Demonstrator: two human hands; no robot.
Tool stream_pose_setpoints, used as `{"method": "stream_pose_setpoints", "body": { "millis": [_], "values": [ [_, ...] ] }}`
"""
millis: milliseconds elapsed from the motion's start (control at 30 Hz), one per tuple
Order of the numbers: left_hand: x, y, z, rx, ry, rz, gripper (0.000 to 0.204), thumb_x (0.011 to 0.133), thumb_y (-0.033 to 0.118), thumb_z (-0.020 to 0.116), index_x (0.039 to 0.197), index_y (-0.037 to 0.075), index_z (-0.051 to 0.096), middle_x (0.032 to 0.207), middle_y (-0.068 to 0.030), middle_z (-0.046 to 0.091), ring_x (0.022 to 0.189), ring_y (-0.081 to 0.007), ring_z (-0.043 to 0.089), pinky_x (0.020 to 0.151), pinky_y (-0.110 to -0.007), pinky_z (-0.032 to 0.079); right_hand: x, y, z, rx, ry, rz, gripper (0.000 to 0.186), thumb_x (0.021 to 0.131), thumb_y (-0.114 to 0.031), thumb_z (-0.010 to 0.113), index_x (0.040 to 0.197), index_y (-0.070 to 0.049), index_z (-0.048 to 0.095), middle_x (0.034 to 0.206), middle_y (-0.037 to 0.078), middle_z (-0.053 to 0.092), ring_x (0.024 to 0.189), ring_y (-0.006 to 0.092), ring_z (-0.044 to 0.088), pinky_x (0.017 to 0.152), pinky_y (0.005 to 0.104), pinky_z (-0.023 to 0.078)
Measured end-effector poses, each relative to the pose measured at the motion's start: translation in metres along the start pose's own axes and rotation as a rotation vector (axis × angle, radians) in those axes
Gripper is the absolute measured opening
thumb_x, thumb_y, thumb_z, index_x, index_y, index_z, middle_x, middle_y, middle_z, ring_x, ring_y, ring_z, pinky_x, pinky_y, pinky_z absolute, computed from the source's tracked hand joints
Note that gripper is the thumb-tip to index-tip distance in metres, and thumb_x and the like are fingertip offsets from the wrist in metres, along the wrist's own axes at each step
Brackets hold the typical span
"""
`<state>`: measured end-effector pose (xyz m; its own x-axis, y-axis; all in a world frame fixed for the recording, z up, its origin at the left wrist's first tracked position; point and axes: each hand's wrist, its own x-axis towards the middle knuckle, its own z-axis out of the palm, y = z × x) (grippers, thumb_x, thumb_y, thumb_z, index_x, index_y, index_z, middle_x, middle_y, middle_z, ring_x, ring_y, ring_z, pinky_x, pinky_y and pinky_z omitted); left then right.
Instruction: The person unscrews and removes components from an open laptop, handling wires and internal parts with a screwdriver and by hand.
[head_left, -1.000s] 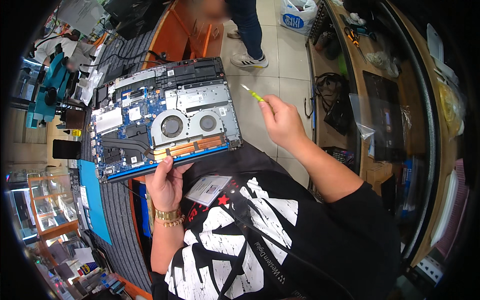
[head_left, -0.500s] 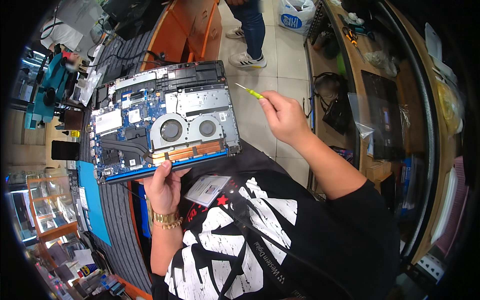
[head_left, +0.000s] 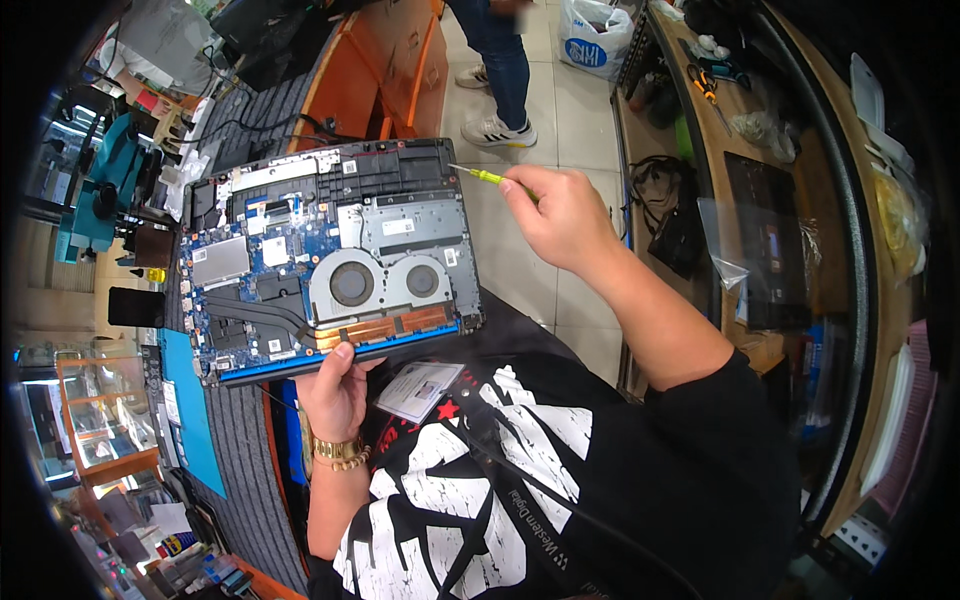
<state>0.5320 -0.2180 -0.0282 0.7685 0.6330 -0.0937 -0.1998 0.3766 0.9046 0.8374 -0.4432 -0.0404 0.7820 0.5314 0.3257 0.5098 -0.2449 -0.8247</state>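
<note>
An opened laptop [head_left: 410,228] shows its inside: a blue circuit board [head_left: 312,240], two round fans [head_left: 351,284], copper heat pipes [head_left: 380,328] and a blue strip along the near edge. My left hand [head_left: 337,390] grips that near edge, thumb on top and the other fingers hidden underneath. In my right hand [head_left: 562,215] is a small yellow-green screwdriver [head_left: 487,177], pinched between thumb and fingers. Its thin metal tip points left, at the laptop's far right corner; whether it touches the case I cannot tell.
Left of me runs a grey ribbed bench top [head_left: 240,440] with a light-blue mat [head_left: 190,405]. Orange cabinets [head_left: 375,75] stand ahead. A person in jeans [head_left: 497,60] stands beyond on the tiled floor, near a white plastic bag [head_left: 597,38]. Shelves [head_left: 735,110] with pliers [head_left: 703,82] line the right.
My right hand has moved left, bringing the screwdriver tip to the laptop's far right corner. The laptop appears slightly lower in view and tilted a little differently.
</note>
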Motion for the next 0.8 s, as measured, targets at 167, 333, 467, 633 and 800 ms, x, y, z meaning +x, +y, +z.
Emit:
{"method": "stream_pose_setpoints", "body": {
  "millis": [167,333,467,633,800],
  "values": [
    [-0.001,-0.006,-0.010,0.052,0.054,-0.004,0.045,0.105,-0.006,0.070,0.149,-0.011,0.059,0.135,-0.0220,0.075,0.112,-0.0327,0.082,0.096,-0.052,0.075,0.025,0.000,-0.018,-0.132,-0.056,-0.058,0.024,0.105,-0.022,0.074,0.111,-0.003,0.086,0.068,0.019,0.068,0.055,0.0314,0.061,0.057,0.0433,0.046],
    [0.000,-0.010,-0.017,0.109,0.019,0.004,0.049,0.108,0.000,0.068,0.154,-0.010,0.056,0.142,-0.0243,0.074,0.119,-0.0350,0.082,0.097,-0.050,0.075,0.043,-0.026,-0.025,-0.217,-0.145,-0.075,0.028,0.102,-0.028,0.073,0.107,-0.006,0.089,0.079,0.019,0.076,0.070,0.0373,0.071,0.069,0.0482,0.056],
    [-0.003,-0.012,-0.029,0.108,0.022,0.016,0.051,0.104,-0.005,0.071,0.153,-0.007,0.057,0.137,-0.0201,0.074,0.114,-0.0320,0.081,0.096,-0.048,0.073,0.063,-0.031,-0.024,-0.262,-0.321,-0.071,0.031,0.101,-0.030,0.071,0.107,-0.007,0.090,0.089,0.020,0.082,0.084,0.0425,0.079,0.081,0.0518,0.064],
    [-0.003,-0.004,-0.012,0.112,0.131,0.004,0.042,0.098,-0.008,0.079,0.138,-0.002,0.067,0.116,-0.0073,0.075,0.093,-0.0151,0.073,0.085,-0.033,0.065,0.104,-0.026,-0.019,-0.064,-0.333,-0.195,0.028,0.104,-0.028,0.077,0.108,-0.003,0.088,0.078,0.020,0.076,0.067,0.0346,0.071,0.065,0.0440,0.054],
    [-0.003,-0.007,-0.025,0.135,0.075,0.045,0.044,0.101,-0.009,0.076,0.143,-0.003,0.065,0.125,-0.0120,0.076,0.104,-0.0210,0.078,0.090,-0.038,0.068,0.121,-0.024,-0.033,-0.365,-0.428,-0.173,0.029,0.103,-0.029,0.075,0.111,-0.005,0.089,0.088,0.023,0.080,0.083,0.0414,0.078,0.077,0.0494,0.061]
  ]
}}
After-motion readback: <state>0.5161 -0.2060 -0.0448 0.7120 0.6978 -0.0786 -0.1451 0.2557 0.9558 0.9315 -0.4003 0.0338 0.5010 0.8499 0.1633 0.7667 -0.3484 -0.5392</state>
